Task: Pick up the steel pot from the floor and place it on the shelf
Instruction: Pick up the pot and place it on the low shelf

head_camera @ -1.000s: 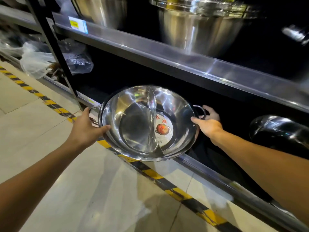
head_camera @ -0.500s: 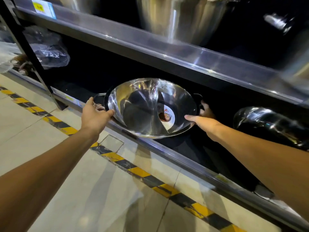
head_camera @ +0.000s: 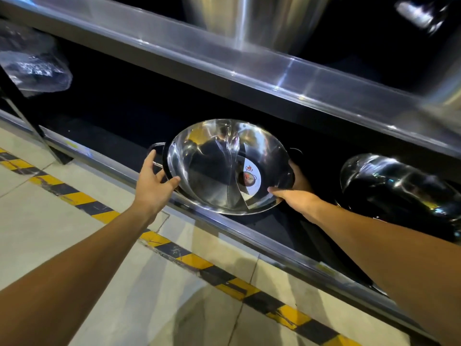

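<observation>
- The steel pot point(head_camera: 219, 171) is seen at the front edge of the bottom shelf point(head_camera: 139, 176), partly inside the dark opening, with its near rim above the shelf's metal lip.
- Whether its base rests on the shelf cannot be told.
- The pot is a wide, shallow pan split by a curved divider point(head_camera: 234, 156) running from the far rim to the near rim.
- A round paper label point(head_camera: 250, 179) with red print lies on the inside, just right of the divider.
- A loop handle point(head_camera: 157, 146) sticks out at the pot's left side, and a second one point(head_camera: 296, 151) at its right side.
- The left hand point(head_camera: 154, 183) is placed at the left rim, thumb against the rim's near edge, fingers point(head_camera: 151, 158) loosely spread and reaching up by the left handle; a firm hold is not shown.
- The right hand point(head_camera: 295, 193) is set at the right rim, thumb on top of the rim and fingers curled under it, so the pot is held on that side.
- A second shiny pot point(head_camera: 399, 193) lies on the same shelf, to the right and apart from the first.
- A plastic-wrapped item point(head_camera: 35, 68) sits toward the shelf's left end.
- A large steel vessel point(head_camera: 257, 21) stands on the shelf above point(head_camera: 224, 61).
- A yellow and black striped line point(head_camera: 189, 258) runs along the tiled floor point(head_camera: 74, 233) in front of the shelving.
</observation>
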Motion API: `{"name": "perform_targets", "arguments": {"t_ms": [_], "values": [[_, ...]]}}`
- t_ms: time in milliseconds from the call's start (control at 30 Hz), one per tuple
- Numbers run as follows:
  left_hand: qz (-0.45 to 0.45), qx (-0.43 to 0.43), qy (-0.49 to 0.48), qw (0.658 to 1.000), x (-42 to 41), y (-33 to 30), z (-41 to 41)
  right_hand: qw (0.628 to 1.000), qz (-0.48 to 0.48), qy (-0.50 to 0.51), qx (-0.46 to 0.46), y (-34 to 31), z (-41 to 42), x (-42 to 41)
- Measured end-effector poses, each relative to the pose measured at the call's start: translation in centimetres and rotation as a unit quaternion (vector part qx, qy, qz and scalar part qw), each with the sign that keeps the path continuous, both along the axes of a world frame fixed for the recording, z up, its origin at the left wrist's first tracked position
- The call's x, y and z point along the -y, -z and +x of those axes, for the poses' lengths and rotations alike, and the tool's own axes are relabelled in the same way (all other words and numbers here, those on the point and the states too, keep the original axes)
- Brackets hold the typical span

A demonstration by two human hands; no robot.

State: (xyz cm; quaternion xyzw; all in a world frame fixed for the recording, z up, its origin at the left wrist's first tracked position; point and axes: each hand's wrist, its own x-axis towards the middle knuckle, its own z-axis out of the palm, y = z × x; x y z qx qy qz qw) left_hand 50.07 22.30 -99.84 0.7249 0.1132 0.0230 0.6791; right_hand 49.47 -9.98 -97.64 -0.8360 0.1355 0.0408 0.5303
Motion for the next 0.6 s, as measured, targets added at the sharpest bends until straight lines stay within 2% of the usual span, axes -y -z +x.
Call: {"name": "perform_targets", "arguments": {"t_ms": [67, 133, 233, 300, 367, 433, 500, 600], "values": [[0.018, -0.003, 0.016, 1.0, 0.4, 0.0, -0.2, 1.0, -0.013, -0.007, -0.015, 0.3, -0.2, 0.2], [0.075, 0.009, 0.029, 0.997, 0.8, -0.5, -0.3, 0.999, -0.034, -0.012, -0.027, 0.5, -0.4, 0.3], [0.244, 0.054, 0.051, 0.967, 1.0, -0.9, -1.3, 0.983, -0.181, -0.021, 0.003, 0.7, -1.5, 0.0], [0.337, 0.081, 0.064, 0.936, 1.0, -0.7, -2.8, 0.957, -0.276, -0.055, 0.063, 0.6, -3.2, -0.5], [0.398, 0.136, 0.1, 0.902, 0.8, -0.3, -4.7, 0.934, -0.318, -0.124, 0.103, 0.6, -5.2, -0.9], [0.451, 0.167, 0.155, 0.863, 0.7, 0.6, -6.7, 0.898, -0.375, -0.204, 0.111, 1.0, -6.8, -0.8], [0.484, 0.159, 0.2, 0.837, 0.8, 1.6, -8.2, 0.844, -0.454, -0.262, 0.111, 1.2, -7.7, -0.4], [0.523, 0.149, 0.223, 0.809, 1.2, 2.4, -8.7, 0.808, -0.505, -0.287, 0.095, 1.4, -7.8, 0.1]]}}
